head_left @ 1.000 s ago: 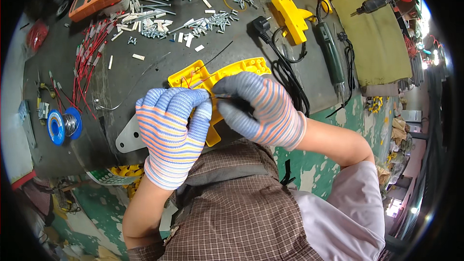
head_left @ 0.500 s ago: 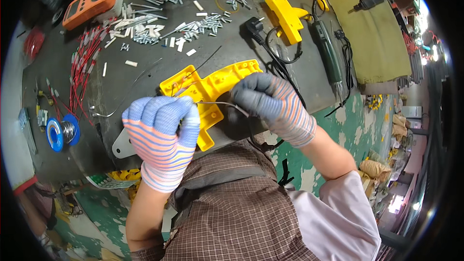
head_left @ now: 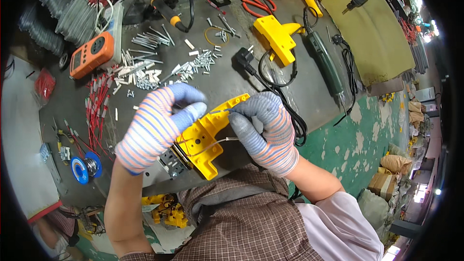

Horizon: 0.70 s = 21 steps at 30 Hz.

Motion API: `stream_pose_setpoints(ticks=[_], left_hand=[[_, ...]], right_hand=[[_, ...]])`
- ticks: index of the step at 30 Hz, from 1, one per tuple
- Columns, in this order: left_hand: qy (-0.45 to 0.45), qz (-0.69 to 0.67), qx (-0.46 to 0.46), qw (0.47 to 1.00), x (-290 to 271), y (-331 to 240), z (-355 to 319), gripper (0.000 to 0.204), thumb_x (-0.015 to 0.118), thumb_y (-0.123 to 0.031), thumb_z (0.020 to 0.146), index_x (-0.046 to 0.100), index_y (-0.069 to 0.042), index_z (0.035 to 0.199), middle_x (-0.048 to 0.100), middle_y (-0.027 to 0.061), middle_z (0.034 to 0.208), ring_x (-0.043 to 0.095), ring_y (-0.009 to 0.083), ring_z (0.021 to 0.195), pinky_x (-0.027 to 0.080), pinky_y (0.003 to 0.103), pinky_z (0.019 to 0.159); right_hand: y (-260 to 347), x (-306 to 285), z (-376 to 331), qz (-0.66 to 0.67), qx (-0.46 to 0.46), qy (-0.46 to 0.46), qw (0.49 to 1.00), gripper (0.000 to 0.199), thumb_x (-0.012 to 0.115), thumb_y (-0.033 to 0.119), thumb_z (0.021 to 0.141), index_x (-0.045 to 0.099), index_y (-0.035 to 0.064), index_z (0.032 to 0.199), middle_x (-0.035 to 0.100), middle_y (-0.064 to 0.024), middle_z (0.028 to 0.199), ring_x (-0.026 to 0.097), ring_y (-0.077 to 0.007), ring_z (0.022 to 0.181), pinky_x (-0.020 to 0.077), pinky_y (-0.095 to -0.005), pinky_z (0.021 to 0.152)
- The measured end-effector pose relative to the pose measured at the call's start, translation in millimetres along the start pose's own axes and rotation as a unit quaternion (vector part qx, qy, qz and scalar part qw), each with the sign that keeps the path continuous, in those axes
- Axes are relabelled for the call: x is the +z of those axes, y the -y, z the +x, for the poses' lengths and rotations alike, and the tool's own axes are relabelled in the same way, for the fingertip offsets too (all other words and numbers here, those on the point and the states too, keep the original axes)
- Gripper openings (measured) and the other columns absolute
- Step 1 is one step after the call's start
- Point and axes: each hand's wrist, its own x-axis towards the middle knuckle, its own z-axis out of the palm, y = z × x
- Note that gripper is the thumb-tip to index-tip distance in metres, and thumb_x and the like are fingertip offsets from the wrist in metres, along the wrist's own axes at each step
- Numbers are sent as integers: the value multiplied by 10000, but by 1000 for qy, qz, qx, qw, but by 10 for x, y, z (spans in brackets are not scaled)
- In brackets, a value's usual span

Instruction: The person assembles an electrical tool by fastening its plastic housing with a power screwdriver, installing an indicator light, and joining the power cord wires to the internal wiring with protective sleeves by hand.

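Observation:
A yellow plastic housing half [head_left: 197, 135], hollow side up, lies at the table's near edge, with thin wires in it. My left hand [head_left: 157, 128], in a striped glove with blue fingertips, is over its left side. Its thumb and index finger are apart, close to the end of a thin dark wire [head_left: 220, 111]. From the right, my gloved right hand [head_left: 268, 133] pinches that wire between thumb and fingers. A pale sleeved lead [head_left: 226, 139] runs from the housing toward my right palm. A metal bracket with a dark part [head_left: 173, 163] sits beside the housing, partly hidden.
Loose screws [head_left: 200, 63] and red wires [head_left: 96, 108] lie beyond my left hand. An orange meter [head_left: 92, 54], a solder spool [head_left: 86, 167] and a soldering iron [head_left: 169, 14] stand around them. At right are a yellow housing [head_left: 275, 38], a black plug [head_left: 245, 60] and a green-bodied tool [head_left: 326, 63].
My left thumb and index finger have parted, and that hand has turned and lifted off the housing's near part. My right hand now pinches the dark wire. The view has shifted.

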Motion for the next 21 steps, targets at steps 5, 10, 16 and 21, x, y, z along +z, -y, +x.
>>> stream_pose_setpoints(ticks=[5,10,16,21], left_hand=[[-52,-96,6,994,114,107,80,116,622,-116,903,612,-19,966,632,18,853,568,74,808,467,225,736],[-125,-241,-1,962,199,180,30,124,591,-85,926,602,-9,1024,628,22,872,593,85,858,480,241,812],[-102,-270,0,957,127,268,21,156,618,-94,915,628,-10,1047,650,26,928,598,90,877,479,238,821],[-98,-297,21,950,135,298,9,146,628,-88,906,636,-14,1032,653,22,932,597,86,871,480,238,819]], right_hand=[[-68,127,97,-52,8,22,998,115,677,158,779,659,58,835,639,-85,781,573,-272,699,413,-395,693],[-53,263,235,-92,-48,58,993,107,634,147,810,647,41,823,619,-98,749,568,-289,700,404,-404,657],[-105,405,318,-50,-28,105,993,175,578,228,827,644,69,792,602,-116,703,567,-337,693,400,-448,691],[-76,449,329,-20,-35,94,995,186,574,228,835,656,63,809,603,-122,699,571,-339,687,407,-446,690]])
